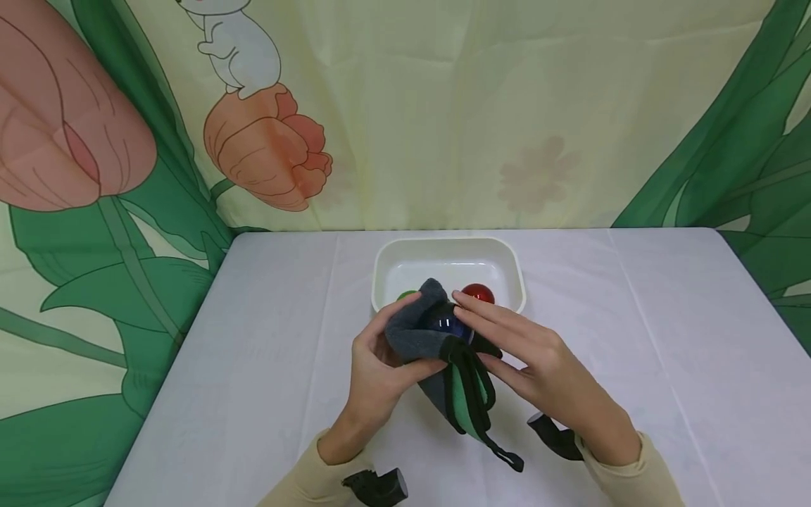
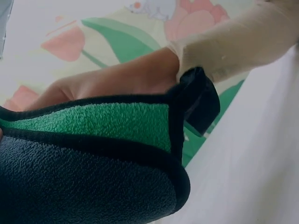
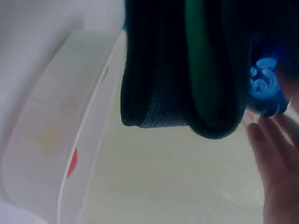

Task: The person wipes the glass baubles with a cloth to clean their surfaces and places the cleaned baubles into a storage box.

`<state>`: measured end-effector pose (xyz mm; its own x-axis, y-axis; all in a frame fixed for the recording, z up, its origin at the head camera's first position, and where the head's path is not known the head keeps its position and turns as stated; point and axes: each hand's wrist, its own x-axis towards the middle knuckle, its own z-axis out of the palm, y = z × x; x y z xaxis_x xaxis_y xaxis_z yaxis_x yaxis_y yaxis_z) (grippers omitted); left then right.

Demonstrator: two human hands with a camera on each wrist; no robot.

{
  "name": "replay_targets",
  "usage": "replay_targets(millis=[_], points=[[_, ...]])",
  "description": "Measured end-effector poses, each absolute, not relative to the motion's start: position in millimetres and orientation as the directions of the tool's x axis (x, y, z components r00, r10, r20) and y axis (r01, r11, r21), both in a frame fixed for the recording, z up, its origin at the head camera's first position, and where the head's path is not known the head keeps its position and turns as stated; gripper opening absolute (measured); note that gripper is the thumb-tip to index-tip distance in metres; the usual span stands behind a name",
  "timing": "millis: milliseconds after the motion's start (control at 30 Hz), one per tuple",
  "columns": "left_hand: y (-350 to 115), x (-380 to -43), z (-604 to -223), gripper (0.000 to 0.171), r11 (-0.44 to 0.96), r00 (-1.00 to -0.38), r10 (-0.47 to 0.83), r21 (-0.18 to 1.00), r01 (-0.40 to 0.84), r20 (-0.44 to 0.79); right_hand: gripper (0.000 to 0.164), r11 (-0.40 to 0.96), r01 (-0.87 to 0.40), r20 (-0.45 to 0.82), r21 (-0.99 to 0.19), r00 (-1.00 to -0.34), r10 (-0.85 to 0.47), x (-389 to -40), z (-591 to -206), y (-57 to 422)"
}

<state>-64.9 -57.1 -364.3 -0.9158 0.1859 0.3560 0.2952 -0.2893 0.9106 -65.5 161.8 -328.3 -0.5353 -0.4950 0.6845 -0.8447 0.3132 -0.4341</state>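
A folded cloth (image 1: 405,334), dark grey-blue outside and green inside with black edging, is gripped by my left hand (image 1: 375,377), fingers behind it and thumb on its front. Within its upper fold sits a shiny dark-blue ball (image 1: 446,322), which shows a pale swirl pattern in the right wrist view. My right hand (image 1: 538,352) has its fingers stretched out against the ball's right side, its thumb beside the cloth's black edge. From the cloth's lower end hangs a black loop (image 1: 510,459). In the left wrist view the cloth (image 2: 88,177) covers most of the left hand's fingers.
Just behind the hands stands a white tray (image 1: 380,271) on the white-covered table (image 1: 272,338). It holds a red ball (image 1: 479,291) and a green ball (image 1: 407,293), the green one mostly hidden. A printed curtain (image 1: 405,127) hangs behind the table.
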Motion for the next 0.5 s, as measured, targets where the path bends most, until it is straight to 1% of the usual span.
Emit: replay_targets(millis=[100,200,333,433,500], points=[[-57.6,-64.9,-364.0,0.068,-0.303,-0.913,0.194,0.907,0.292,0.358,0.039,0.291,-0.871,0.697,-0.397,-0.492,-0.522,-66.2,-326.2,160.2],[-57.8,-64.9,-363.7,0.067,-0.312,-0.903,0.209,0.901,0.302,0.375,0.036,0.286,-0.878,0.706,-0.384,-0.479,-0.522,-65.8,-325.7,159.3],[-58.1,-64.7,-363.0,0.067,-0.304,-0.891,0.220,0.896,0.324,0.397,0.040,0.319,-0.852,0.687,-0.416,-0.524,-0.503,-63.8,-327.4,159.9],[-58.1,-63.9,-362.4,0.069,-0.290,-0.885,0.229,0.896,0.336,0.406,0.046,0.351,-0.798,0.641,-0.489,-0.602,-0.477,-61.2,-330.2,160.8],[-57.9,-63.6,-362.1,0.069,-0.286,-0.882,0.234,0.896,0.339,0.408,0.048,0.364,-0.770,0.621,-0.524,-0.638,-0.456,-60.0,-332.0,160.8]])
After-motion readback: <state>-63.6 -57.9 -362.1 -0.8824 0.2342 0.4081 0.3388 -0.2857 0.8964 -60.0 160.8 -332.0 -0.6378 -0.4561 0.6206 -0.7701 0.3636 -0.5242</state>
